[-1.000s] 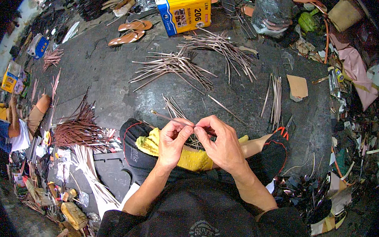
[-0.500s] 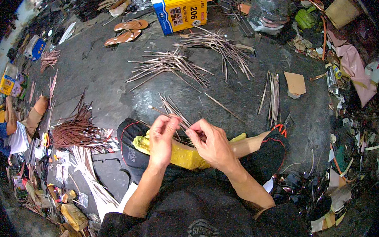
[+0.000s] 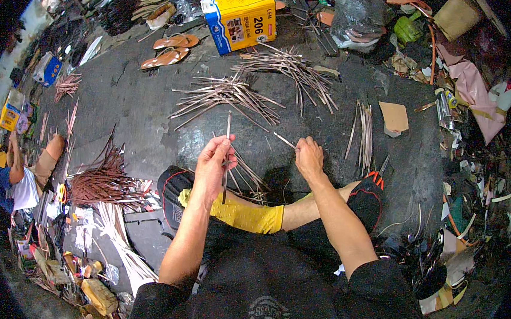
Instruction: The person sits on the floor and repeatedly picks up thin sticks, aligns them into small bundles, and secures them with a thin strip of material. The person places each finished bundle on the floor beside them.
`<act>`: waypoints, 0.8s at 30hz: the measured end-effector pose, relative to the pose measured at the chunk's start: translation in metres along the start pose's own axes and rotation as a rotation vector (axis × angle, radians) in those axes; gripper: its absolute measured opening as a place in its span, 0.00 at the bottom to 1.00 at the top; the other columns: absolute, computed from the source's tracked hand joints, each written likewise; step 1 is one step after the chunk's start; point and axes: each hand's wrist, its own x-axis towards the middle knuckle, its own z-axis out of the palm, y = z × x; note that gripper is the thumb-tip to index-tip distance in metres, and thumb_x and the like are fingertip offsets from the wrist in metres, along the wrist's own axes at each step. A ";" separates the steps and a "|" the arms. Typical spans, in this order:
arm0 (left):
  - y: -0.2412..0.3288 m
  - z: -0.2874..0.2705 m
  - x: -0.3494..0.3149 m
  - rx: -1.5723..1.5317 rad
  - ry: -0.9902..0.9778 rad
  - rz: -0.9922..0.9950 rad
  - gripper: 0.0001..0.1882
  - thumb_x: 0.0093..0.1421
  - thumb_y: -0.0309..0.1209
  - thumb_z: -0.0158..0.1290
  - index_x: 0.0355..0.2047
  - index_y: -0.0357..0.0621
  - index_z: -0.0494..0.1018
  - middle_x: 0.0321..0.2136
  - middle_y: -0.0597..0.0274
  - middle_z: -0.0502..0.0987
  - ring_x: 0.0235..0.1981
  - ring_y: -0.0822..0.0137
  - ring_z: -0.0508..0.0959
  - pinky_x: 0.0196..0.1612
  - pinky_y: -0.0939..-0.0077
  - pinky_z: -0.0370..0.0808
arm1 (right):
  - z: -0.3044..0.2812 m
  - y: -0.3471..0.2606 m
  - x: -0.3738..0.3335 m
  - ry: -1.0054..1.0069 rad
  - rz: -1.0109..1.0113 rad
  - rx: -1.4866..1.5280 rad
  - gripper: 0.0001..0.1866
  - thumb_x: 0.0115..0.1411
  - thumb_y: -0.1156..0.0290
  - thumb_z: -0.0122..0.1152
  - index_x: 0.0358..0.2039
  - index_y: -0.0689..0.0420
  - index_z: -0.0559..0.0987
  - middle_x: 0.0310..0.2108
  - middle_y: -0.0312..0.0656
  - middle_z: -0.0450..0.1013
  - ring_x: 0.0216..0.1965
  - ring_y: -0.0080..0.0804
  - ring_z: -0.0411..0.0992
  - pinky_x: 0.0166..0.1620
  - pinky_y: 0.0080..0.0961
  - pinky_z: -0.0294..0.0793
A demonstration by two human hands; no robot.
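My left hand [image 3: 211, 167] pinches a thin brownish strip [image 3: 229, 125] that stands nearly upright, its lower end hanging past my palm. To the right, my right hand [image 3: 310, 159] is closed on the end of another thin strip [image 3: 284, 140], low over the dark floor. Between my hands and my crossed legs lies a small heap of loose strips [image 3: 247, 174]. Farther off are two larger heaps, one of crossed strips [image 3: 230, 100] and a second strip pile [image 3: 295, 70] beyond it. A row of strips [image 3: 365, 138] lies at the right.
An orange-handled cutting tool [image 3: 379, 174] lies by my right knee, near a tan card [image 3: 394, 117]. A yellow box [image 3: 239, 17] and sandals [image 3: 171, 51] are at the back. Dark brown strips [image 3: 107, 178] lie left. Another person [image 3: 23, 180] sits far left.
My hands have moved apart from near each other. The left now holds its strip upright; the right has reached forward and taken the end of a strip that lay on the floor.
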 end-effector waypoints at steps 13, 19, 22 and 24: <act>-0.016 0.048 0.022 0.401 -0.103 0.114 0.12 0.68 0.33 0.53 0.49 0.41 0.73 0.35 0.64 0.80 0.31 0.76 0.76 0.32 0.81 0.72 | -0.069 -0.023 -0.008 -0.240 0.156 1.093 0.06 0.68 0.73 0.53 0.44 0.57 0.70 0.32 0.36 0.73 0.28 0.19 0.69 0.28 0.20 0.70; -0.047 0.055 0.058 0.477 -0.169 0.124 0.09 0.67 0.31 0.54 0.43 0.39 0.73 0.30 0.65 0.79 0.31 0.74 0.78 0.33 0.79 0.74 | -0.061 -0.015 -0.002 -0.110 0.072 1.105 0.08 0.65 0.73 0.59 0.42 0.59 0.72 0.32 0.37 0.74 0.29 0.21 0.71 0.31 0.22 0.71; -0.069 0.056 0.079 0.572 -0.145 0.089 0.08 0.66 0.31 0.56 0.39 0.39 0.76 0.28 0.67 0.78 0.27 0.77 0.75 0.30 0.82 0.72 | -0.047 -0.008 -0.002 -0.002 0.085 1.018 0.09 0.61 0.73 0.63 0.39 0.61 0.74 0.32 0.41 0.76 0.32 0.29 0.75 0.36 0.27 0.75; -0.085 0.057 0.093 0.635 -0.132 0.089 0.09 0.63 0.31 0.57 0.38 0.38 0.77 0.27 0.65 0.79 0.27 0.76 0.77 0.31 0.78 0.75 | -0.038 -0.001 -0.003 0.029 0.154 0.886 0.09 0.59 0.74 0.65 0.36 0.61 0.74 0.31 0.43 0.76 0.31 0.32 0.76 0.36 0.29 0.75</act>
